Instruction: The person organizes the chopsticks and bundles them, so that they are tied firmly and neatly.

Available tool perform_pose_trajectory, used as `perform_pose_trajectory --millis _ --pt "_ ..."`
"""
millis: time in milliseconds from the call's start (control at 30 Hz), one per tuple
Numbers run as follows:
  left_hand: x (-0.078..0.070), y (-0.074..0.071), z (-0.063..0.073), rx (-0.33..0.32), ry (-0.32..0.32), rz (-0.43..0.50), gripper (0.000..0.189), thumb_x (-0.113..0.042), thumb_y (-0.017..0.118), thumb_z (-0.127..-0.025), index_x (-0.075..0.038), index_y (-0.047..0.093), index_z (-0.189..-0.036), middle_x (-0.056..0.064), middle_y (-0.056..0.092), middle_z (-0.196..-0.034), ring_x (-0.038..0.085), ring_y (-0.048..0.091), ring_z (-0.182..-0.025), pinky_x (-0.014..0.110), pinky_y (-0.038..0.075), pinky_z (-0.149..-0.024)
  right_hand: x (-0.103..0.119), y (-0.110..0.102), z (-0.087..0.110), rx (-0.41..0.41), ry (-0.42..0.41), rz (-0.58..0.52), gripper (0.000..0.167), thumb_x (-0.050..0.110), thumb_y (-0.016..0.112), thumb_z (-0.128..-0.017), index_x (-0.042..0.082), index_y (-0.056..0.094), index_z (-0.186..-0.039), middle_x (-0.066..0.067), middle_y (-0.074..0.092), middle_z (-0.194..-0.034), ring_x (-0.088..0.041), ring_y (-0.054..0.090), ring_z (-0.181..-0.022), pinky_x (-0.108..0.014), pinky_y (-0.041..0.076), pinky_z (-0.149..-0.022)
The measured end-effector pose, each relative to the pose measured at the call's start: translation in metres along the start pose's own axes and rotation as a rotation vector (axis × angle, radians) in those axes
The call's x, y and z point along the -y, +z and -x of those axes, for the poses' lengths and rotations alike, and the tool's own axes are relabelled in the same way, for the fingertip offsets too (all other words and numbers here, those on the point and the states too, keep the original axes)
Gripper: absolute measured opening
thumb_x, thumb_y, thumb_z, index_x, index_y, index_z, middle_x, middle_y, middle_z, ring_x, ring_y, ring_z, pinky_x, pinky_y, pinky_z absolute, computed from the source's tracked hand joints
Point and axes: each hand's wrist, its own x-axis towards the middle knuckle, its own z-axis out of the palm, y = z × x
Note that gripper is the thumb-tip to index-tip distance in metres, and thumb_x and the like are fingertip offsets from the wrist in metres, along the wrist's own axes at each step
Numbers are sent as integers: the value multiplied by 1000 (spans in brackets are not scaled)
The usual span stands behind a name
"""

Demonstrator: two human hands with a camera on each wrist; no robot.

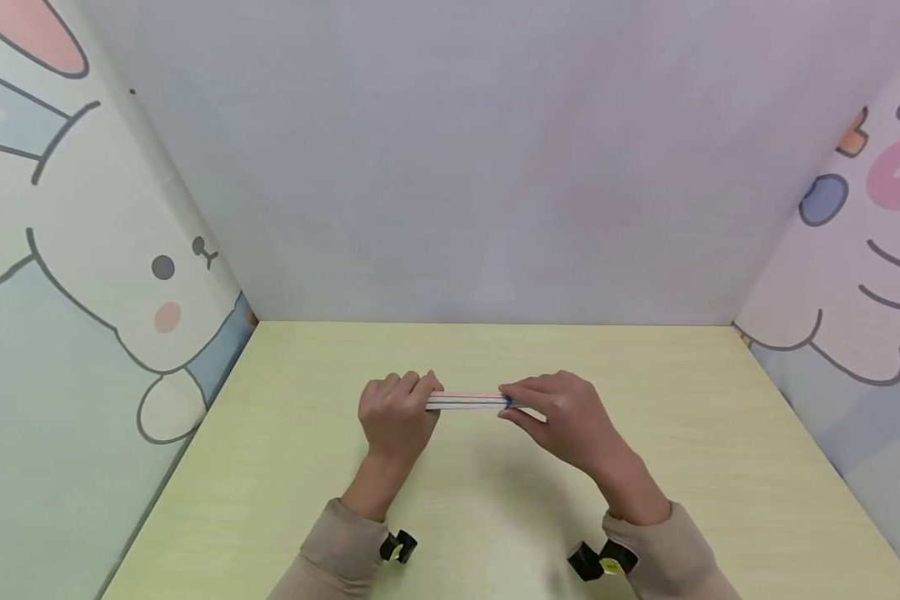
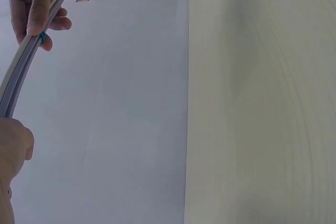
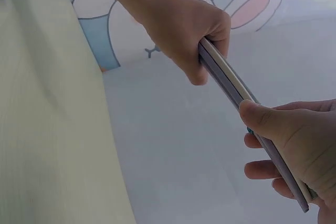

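A bundle of long, thin sticks (image 1: 465, 401), white with pinkish and dark lines, spans the gap between my hands above the table. My left hand (image 1: 397, 417) grips one end in a fist, so that end is hidden. Near the other end my right hand (image 1: 566, 417) pinches the bundle between thumb and fingers. A blue-green band (image 2: 42, 36) circles the sticks right at the right fingertips. In the right wrist view the sticks lie close side by side, and their far end (image 3: 304, 205) pokes out past the right palm.
Below the hands spreads a pale yellow table (image 1: 315, 358), with a plain grey wall (image 1: 450, 167) behind it. Side panels with a cartoon rabbit (image 1: 120, 250) and a pig (image 1: 832, 250) flank it. Black devices (image 1: 397, 547) sit at both sleeve cuffs.
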Motion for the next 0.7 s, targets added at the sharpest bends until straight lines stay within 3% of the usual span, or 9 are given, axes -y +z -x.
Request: perform_pose_trajectory --millis 367,500,700 --pt "-4 0 5 71 3 -15 35 -13 49 -92 -12 65 -62 -1 57 -53 15 42 -40 33 45 -46 6 5 2 42 8 36 45 18 92 -68 8 78 -110 -3 77 -97 -15 72 -72 -37 55 -65" --pt "0 1 8 65 -4 -18 34 -12 48 -91 -12 65 -62 -1 58 -53 16 42 -41 33 45 -47 5 4 5 9 38 9 52 21 92 -67 5 76 -114 -5 77 -98 -17 73 -74 -39 56 -64" --pt "4 2 10 57 -6 -20 35 -12 48 -91 -12 64 -61 -1 56 -52 15 40 -40 33 45 -46 4 5 6 8 29 -27 37 11 89 -69 3 77 -103 -5 77 -94 -18 73 -75 -38 58 -65"
